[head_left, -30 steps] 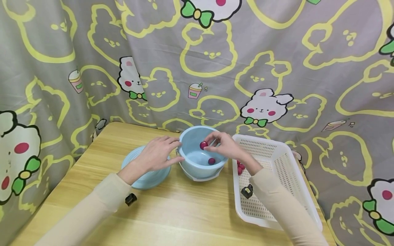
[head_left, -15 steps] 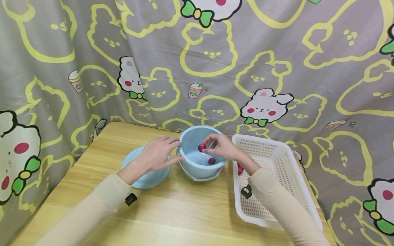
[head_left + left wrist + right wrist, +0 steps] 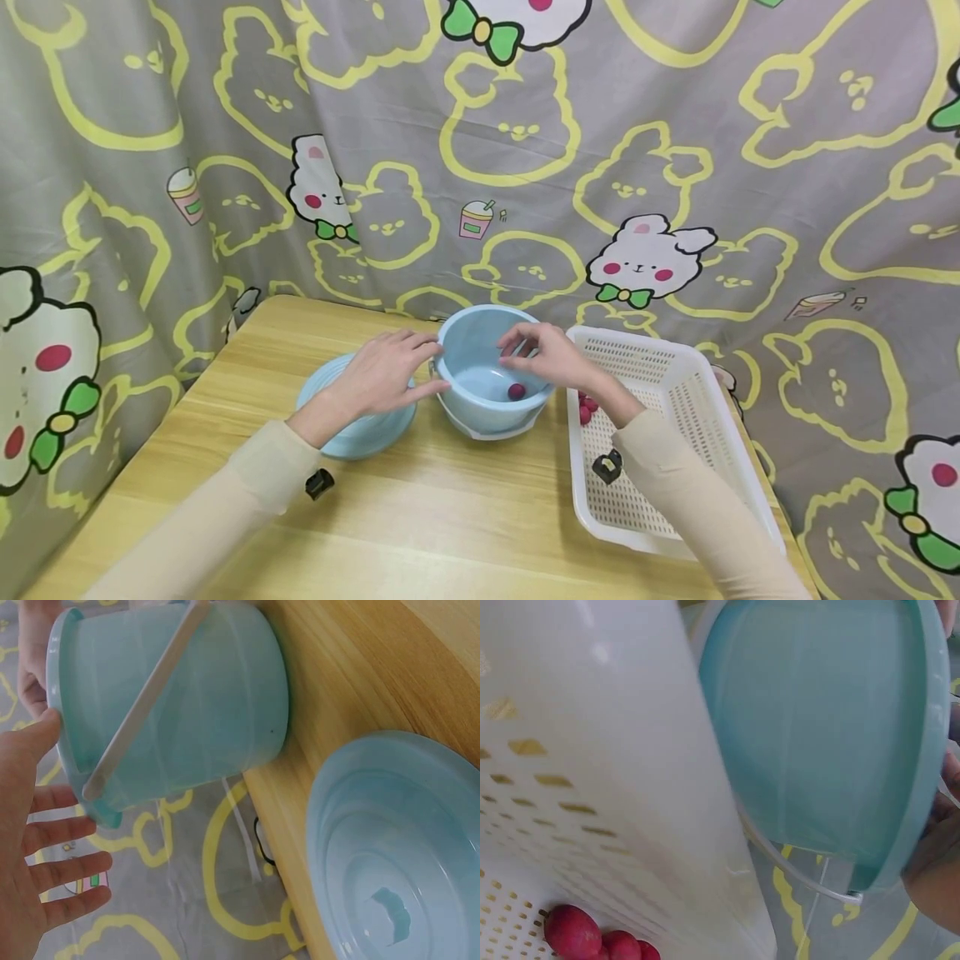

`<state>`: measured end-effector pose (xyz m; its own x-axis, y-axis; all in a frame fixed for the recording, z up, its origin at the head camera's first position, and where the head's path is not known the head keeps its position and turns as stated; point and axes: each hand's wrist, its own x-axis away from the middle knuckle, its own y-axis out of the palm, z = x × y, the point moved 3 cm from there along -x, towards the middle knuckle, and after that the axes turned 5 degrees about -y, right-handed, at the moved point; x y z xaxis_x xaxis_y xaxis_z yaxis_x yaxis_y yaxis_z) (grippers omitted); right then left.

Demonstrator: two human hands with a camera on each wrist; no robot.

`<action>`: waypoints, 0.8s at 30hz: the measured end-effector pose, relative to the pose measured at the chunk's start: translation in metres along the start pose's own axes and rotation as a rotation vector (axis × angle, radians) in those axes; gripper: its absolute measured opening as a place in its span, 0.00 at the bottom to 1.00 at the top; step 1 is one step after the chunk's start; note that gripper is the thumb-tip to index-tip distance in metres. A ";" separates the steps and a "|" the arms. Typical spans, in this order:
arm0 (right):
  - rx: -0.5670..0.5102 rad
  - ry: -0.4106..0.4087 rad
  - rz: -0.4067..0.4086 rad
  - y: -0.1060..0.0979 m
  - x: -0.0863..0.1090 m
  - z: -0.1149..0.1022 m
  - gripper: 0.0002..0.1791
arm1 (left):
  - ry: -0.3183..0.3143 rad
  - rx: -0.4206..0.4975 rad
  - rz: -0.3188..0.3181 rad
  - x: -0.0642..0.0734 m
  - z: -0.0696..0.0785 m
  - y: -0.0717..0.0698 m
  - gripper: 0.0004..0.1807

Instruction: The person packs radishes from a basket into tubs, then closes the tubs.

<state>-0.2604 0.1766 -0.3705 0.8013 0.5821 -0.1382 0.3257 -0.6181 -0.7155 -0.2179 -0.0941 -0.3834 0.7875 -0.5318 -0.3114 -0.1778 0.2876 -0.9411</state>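
Note:
A light blue bucket [image 3: 487, 408] with a pale handle [image 3: 142, 705] stands at the table's back. One dark red, round, plum-like fruit [image 3: 517, 392] shows on its bottom. My right hand [image 3: 546, 354] hangs over the bucket's right rim, fingers loosely bent and nothing between them. My left hand [image 3: 390, 375] reaches to the bucket's left side; in the left wrist view its thumb is right at the rim and the other fingers are straight and spread. Several similar red fruits [image 3: 571, 932] lie in the white perforated basket [image 3: 738, 467] beneath my right forearm.
A shallow round light blue dish or lid [image 3: 360, 442] lies under my left wrist, left of the bucket. The basket stands close to the bucket's right side. A patterned curtain [image 3: 517, 167] hangs behind the wooden table [image 3: 450, 517].
My right hand moved down and slightly left with a red fruit, then let it go; the hand now holds nothing and is back slightly up and right. My left hand stayed in place.

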 end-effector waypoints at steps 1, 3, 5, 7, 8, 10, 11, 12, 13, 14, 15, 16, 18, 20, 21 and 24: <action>-0.006 0.003 0.006 -0.002 0.001 0.000 0.11 | 0.001 0.000 0.002 0.000 0.000 0.000 0.34; -0.020 0.003 0.017 -0.006 0.003 -0.002 0.11 | 0.003 -0.005 0.005 0.001 -0.001 0.000 0.34; -0.037 0.004 0.026 -0.010 0.005 -0.003 0.11 | 0.004 -0.008 0.008 0.001 -0.002 0.001 0.34; -0.050 0.004 0.033 -0.014 0.009 -0.005 0.11 | 0.005 -0.012 0.011 0.001 -0.003 0.001 0.34; -0.058 0.002 0.035 -0.016 0.011 -0.006 0.10 | 0.007 -0.014 0.012 0.001 -0.003 0.001 0.34; -0.066 -0.007 0.041 -0.020 0.015 -0.007 0.10 | 0.007 -0.014 0.013 0.001 -0.003 0.001 0.34; -0.073 -0.011 0.045 -0.022 0.018 -0.007 0.09 | 0.008 -0.014 0.013 0.001 -0.003 0.001 0.34; -0.078 -0.014 0.053 -0.024 0.020 -0.007 0.09 | 0.009 -0.015 0.013 0.001 -0.003 0.001 0.34; -0.080 -0.018 0.060 -0.026 0.023 -0.007 0.09 | 0.011 -0.015 0.013 0.001 -0.003 0.001 0.34; -0.085 -0.016 0.070 -0.029 0.026 -0.006 0.09 | 0.012 -0.015 0.014 0.000 -0.003 0.001 0.34; -0.085 -0.020 0.079 -0.031 0.029 -0.005 0.09 | 0.013 -0.014 0.013 0.000 -0.002 0.001 0.33; -0.086 -0.018 0.090 -0.033 0.032 -0.004 0.10 | 0.015 -0.013 0.014 0.000 -0.002 0.001 0.33; -0.080 -0.005 0.109 -0.038 0.038 -0.001 0.10 | 0.017 -0.014 0.013 0.000 -0.002 0.001 0.33; -0.067 0.013 0.124 -0.043 0.043 0.003 0.12 | 0.017 -0.014 0.011 -0.001 -0.002 0.001 0.33; -0.059 0.022 0.130 -0.045 0.045 0.005 0.12 | 0.016 -0.013 0.009 -0.001 -0.002 0.001 0.33; -0.049 0.060 0.143 -0.050 0.053 0.011 0.13 | 0.017 -0.011 0.005 -0.001 -0.002 0.001 0.34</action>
<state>-0.2402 0.2440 -0.3493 0.8692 0.4547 -0.1941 0.2288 -0.7181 -0.6573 -0.2202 -0.0944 -0.3841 0.7764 -0.5438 -0.3186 -0.1884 0.2822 -0.9407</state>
